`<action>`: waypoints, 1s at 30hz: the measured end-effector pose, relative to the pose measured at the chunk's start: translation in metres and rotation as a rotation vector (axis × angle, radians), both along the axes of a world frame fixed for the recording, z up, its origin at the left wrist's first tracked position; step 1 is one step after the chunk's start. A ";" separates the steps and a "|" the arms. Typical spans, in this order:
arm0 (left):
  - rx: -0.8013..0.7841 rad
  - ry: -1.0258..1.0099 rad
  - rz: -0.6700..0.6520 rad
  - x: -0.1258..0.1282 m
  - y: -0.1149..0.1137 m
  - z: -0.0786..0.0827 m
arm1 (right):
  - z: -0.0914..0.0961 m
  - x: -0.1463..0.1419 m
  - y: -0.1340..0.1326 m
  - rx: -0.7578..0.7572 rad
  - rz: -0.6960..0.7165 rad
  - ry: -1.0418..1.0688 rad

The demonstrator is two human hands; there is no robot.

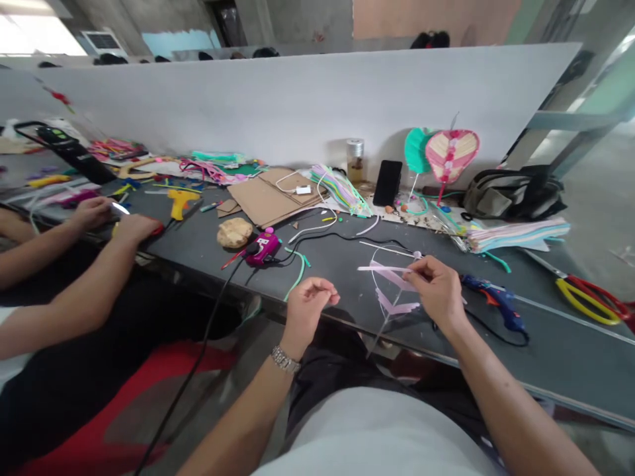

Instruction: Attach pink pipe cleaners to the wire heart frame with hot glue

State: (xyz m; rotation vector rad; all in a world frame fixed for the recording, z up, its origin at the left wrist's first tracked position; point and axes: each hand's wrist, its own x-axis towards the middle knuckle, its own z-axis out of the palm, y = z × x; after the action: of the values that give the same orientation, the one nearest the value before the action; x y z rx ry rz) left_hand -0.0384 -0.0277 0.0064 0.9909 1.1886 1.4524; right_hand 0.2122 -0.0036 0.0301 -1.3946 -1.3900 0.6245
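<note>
My right hand (pixel 439 287) pinches a thin pale strip (pixel 380 269) that points left over the table edge. Just below it sits a round wire frame (pixel 376 287) with folded lilac strips (pixel 397 307) across it and a thin stem reaching down past the table edge. My left hand (pixel 310 301) hovers to the left of the frame, apart from it, with thumb and fingertips drawn together; whether anything small is between them cannot be made out. A blue glue gun (pixel 499 304) lies to the right of my right hand.
Scissors (pixel 585 291) lie at the far right. A magenta device (pixel 264 248) with cables, a stone (pixel 235 233) and cardboard (pixel 270 195) sit left of centre. A phone (pixel 387 184), heart-shaped fans (pixel 451 155) and a bag (pixel 513 192) stand at the back. A co-worker's hands (pixel 133 228) work at left.
</note>
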 end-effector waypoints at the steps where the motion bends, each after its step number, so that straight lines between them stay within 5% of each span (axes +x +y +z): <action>1: -0.012 -0.019 0.007 0.000 0.000 -0.001 | 0.000 0.000 0.000 0.002 0.000 -0.003; 6: -0.023 -0.079 0.006 0.002 -0.001 -0.003 | -0.002 0.000 0.000 0.002 -0.002 -0.031; 30: 0.199 0.482 -0.106 -0.007 -0.002 -0.014 | 0.001 -0.002 0.000 -0.016 0.030 0.007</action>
State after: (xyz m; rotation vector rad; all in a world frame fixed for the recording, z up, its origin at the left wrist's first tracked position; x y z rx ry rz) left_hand -0.0456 -0.0297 -0.0077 1.5811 1.3181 1.3025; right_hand 0.2102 -0.0036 0.0307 -1.3854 -1.4055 0.6610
